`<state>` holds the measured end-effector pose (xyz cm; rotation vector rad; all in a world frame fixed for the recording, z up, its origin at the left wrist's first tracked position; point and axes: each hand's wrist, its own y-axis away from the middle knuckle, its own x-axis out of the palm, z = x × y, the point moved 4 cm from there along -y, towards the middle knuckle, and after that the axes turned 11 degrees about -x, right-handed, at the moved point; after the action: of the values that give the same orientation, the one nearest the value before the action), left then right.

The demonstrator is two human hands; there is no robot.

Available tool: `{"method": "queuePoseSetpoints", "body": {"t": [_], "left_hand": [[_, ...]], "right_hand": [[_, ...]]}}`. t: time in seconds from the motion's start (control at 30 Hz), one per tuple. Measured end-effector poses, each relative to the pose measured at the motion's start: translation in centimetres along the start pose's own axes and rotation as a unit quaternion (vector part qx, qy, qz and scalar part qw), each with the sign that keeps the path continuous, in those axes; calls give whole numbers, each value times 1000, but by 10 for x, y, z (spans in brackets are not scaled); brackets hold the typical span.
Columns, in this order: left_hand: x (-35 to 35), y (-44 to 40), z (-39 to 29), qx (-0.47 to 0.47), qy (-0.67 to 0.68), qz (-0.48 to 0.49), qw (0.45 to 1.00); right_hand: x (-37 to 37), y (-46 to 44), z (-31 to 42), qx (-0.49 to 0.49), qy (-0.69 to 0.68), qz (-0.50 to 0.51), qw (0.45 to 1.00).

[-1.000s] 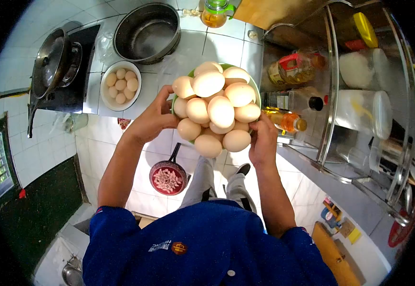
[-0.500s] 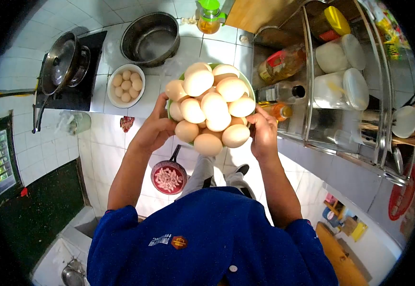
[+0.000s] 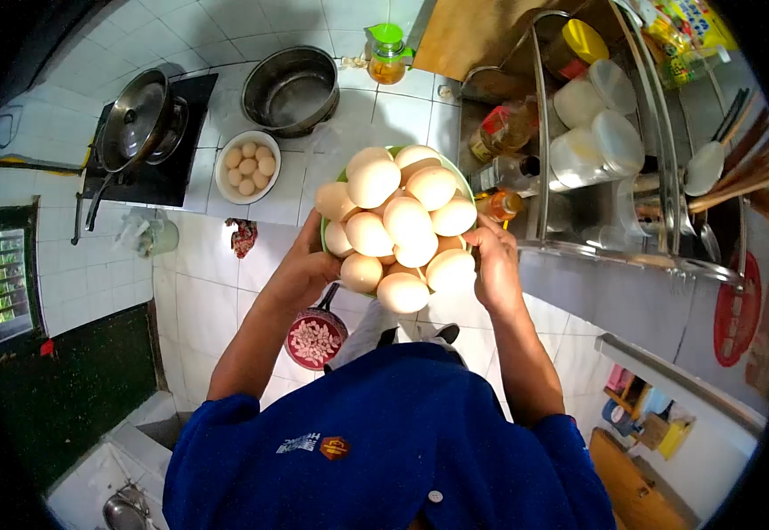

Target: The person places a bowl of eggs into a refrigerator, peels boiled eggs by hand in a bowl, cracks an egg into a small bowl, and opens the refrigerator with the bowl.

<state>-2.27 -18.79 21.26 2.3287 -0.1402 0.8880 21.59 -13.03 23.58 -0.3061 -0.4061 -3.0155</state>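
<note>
Between my two hands is a green bowl [image 3: 462, 175] heaped with light brown eggs [image 3: 408, 221]. My left hand [image 3: 307, 267] grips the bowl's left side, with its fingers partly hidden under the rim. On the right side, my right hand [image 3: 496, 261] holds it, thumb near the edge. The eggs rise above the rim and cover most of the bowl. A white bowl [image 3: 223, 184] with several smaller-looking eggs stands on the tiled counter, beyond my left hand.
A dark, uncovered pot [image 3: 291, 91] and a green-lidded oil jug [image 3: 388, 55] stand on the counter. At left a lidded pan [image 3: 134, 121] sits on the stove. A metal rack [image 3: 539, 159] with jars and bottles is close to my right hand. A red-patterned pan [image 3: 315, 341] lies low by my feet.
The bowl of eggs has come slightly lower in the view, nearer my body, with both hands still on it. The counter and rack have shifted as the camera turned.
</note>
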Motion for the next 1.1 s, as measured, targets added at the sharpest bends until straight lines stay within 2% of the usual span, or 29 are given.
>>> {"method": "queuePoseSetpoints", "body": {"t": [0.17,0.3,0.37,0.5,0.67,0.93,1.1], "left_hand": [[19,29,19,1,11,-37,999],[25,48,46,14,26,-28,999],[35,57,57,53,25,-9,998],[69,80,74,49,36,-10,998],[91,92,104,35,2,54,998],[153,98,141,14,15,74,997],[184,93,164,12,-6,96,995]], "right_hand": [[-5,28,15,5,32,22,999],[-17,54,20,18,28,30,999],[-28,68,19,20,55,50,997],[-48,101,28,15,31,55,998],[-80,141,40,10,25,49,998],[-144,196,52,-9,-33,14,999],[-206,230,58,-40,-16,-19,999]]}}
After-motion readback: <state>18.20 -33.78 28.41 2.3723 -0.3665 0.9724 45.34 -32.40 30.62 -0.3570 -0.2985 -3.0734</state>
